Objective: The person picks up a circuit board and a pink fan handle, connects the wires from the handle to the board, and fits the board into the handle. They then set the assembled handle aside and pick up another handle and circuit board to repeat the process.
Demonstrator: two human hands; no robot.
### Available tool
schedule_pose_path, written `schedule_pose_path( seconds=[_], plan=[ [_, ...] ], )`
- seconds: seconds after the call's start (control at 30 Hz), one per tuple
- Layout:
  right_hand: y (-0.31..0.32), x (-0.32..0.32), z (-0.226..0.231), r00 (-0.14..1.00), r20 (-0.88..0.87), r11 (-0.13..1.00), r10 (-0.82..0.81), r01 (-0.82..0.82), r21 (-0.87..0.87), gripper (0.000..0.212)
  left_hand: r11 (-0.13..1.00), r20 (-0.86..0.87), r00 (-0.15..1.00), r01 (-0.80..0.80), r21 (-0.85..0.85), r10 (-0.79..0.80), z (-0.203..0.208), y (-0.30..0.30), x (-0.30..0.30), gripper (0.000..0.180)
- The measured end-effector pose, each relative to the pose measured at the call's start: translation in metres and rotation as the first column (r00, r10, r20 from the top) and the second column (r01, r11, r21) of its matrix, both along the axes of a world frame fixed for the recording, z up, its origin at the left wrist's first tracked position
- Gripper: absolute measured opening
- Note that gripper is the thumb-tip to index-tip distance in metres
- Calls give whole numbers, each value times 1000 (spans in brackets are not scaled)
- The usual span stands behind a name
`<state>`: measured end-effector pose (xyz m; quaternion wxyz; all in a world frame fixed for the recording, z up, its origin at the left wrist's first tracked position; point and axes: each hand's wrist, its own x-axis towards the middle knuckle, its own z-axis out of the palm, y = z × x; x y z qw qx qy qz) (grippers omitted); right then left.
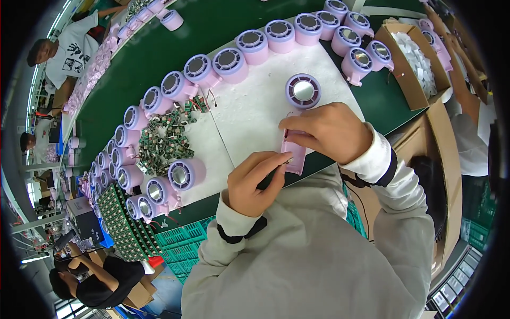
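A handheld fan (303, 91) lies on the white work surface, its round lilac head with a shiny disc pointing away from me. Its pink handle (294, 159) extends toward me as an open shell. My right hand (332, 132) is closed over the handle's upper part, thumb and forefinger pinched by something dark and thin, too small to name. My left hand (257, 182) is closed beside the handle's lower end. Its fingertips pinch a small metallic-looking part (289, 160), mostly hidden by the fingers.
Small green circuit boards (164, 139) are heaped at the left. Lilac fan heads (230, 65) curve in a row around the work surface. Boards in panels (123, 220) and a teal crate (183, 245) are at lower left. A cardboard box (411, 64) of white pieces stands right. Other people work nearby.
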<state>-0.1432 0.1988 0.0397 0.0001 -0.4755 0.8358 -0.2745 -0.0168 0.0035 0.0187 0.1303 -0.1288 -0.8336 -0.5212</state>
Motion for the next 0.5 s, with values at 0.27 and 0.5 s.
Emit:
schedule_pose_path(
  seconds=[0.27,0.5],
  plan=[
    [-4,5,-1,995,-42,983,96,-101,-151,19,999,128,991,22,48,-28,6,-4,0,34],
    [-17,16,-12,979,124,957,-161,185,-224,15,919,196,979,-121,374,49,-12,-7,-1,31]
  ],
)
